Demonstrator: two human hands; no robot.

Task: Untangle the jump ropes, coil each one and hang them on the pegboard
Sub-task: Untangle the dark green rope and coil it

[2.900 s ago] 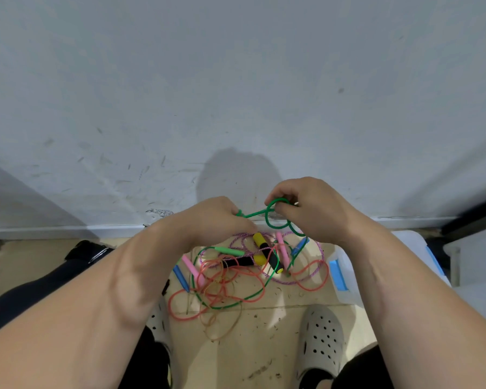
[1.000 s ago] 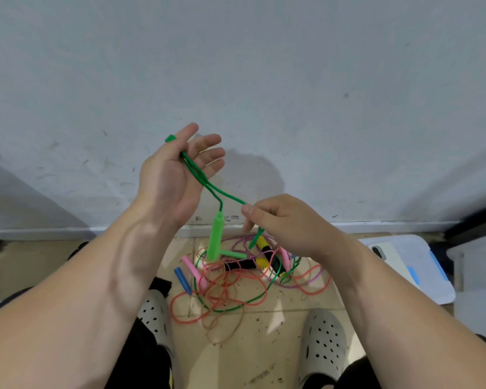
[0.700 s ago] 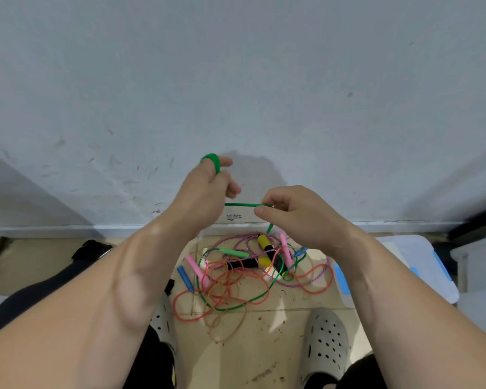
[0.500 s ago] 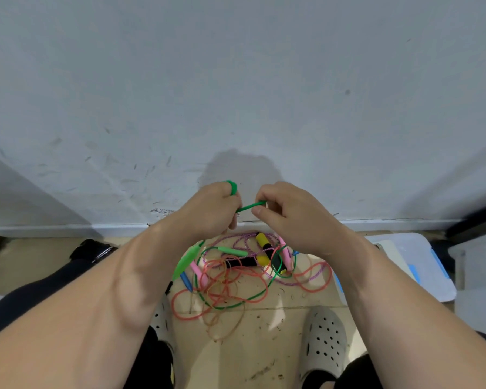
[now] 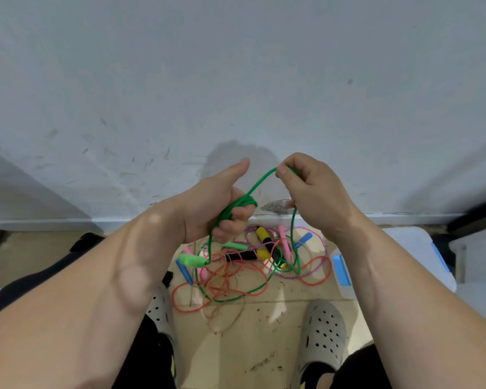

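"Looking on the left first, what is the left hand [image 5: 213, 203] doing?"

"It is curling its fingers round a few loops of the green rope [image 5: 243, 202], with the thumb sticking up. It is gripping so the loops are not slipping off."

"And the green handle [image 5: 192, 260]?"

"It is hanging low under that hand. I cannot tell if it is touching anything."

"What is the right hand [image 5: 312, 189] doing?"

"It is pinching the same rope between thumb and finger and lifting it into an arch. I think it is getting the next loop ready for the left hand."

"Where is the rest going?"

"It is dropping from the right hand into the tangled pile [image 5: 236, 279] on the floor [image 5: 264, 346]. So I am guessing the green rope is only partly coiled. Part of it is lying mixed with the pink, orange and purple ones."

"Is the pegboard showing?"

"No. Only a white box [image 5: 404, 242] is sitting on the right."
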